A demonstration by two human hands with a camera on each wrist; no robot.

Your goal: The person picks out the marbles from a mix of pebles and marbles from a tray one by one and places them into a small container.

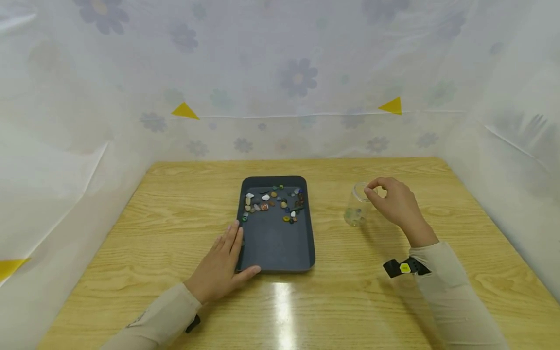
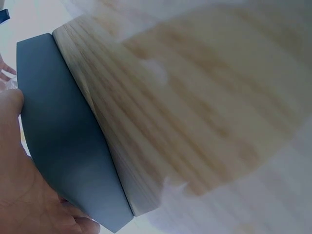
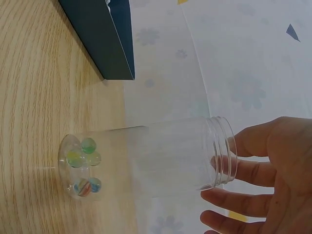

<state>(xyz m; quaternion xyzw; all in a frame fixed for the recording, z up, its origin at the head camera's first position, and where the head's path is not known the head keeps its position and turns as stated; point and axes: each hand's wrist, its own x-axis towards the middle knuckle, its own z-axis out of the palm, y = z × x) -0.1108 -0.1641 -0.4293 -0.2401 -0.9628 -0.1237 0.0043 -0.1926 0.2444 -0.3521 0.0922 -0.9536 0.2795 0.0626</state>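
A dark grey rectangular tray [image 1: 275,243] lies on the wooden table, holding several small colored stones and glass pieces [image 1: 265,198] in its far half. My left hand [image 1: 220,267] rests against the tray's near left corner, fingers straight along the side and thumb on the near edge. To the right stands a clear, lidless jar [image 3: 165,158], upright, with several glass marbles [image 3: 88,145] at its bottom. My right hand [image 1: 395,204] is at the jar's mouth, its fingers loosely spread around the threaded rim [image 3: 224,151], with nothing visible held between them.
Pale flowered sheeting [image 1: 262,87] encloses the table [image 1: 183,194] at the back and both sides. Yellow triangles [image 1: 185,111] are fixed on the sheeting. The tray stands left of the jar, with bare wood between them.
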